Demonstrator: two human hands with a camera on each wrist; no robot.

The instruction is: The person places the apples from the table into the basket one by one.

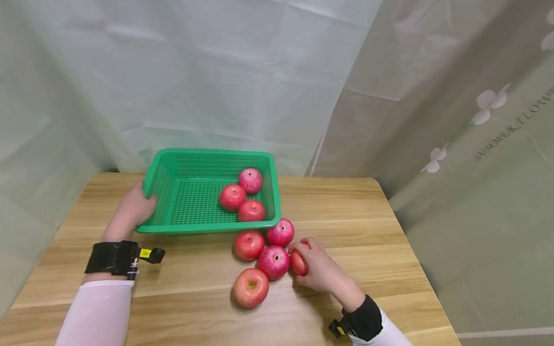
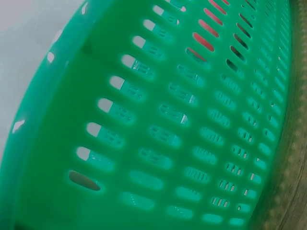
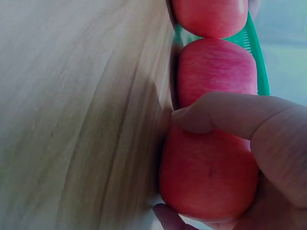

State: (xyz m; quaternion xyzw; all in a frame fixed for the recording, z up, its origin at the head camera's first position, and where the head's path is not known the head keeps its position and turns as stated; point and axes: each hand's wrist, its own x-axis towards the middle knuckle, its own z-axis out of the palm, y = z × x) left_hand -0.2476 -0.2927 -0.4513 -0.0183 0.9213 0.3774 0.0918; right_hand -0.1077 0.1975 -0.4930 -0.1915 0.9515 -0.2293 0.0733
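Observation:
In the head view my left hand [image 1: 135, 205] grips the left rim of a green plastic basket [image 1: 182, 228]. Its slotted side wall [image 2: 57, 120] fills the left wrist view. Three red apples [image 1: 232, 197] lie at the basket's right end. On the table to the right, the fingers and thumb of my right hand [image 1: 319, 269] curl round a red apple [image 3: 208, 177]. A darker apple [image 1: 274, 263] is right beside it. Around that one sit a dark red apple [image 1: 281, 232] by the basket's corner, another red apple [image 1: 249, 244] and a paler apple [image 1: 251, 287] nearest me.
The wooden table [image 1: 186, 298] has rounded back corners. Pale curtain-like sheets [image 1: 216, 86] hang behind it, and a printed curtain [image 1: 476, 216] hangs along the right side.

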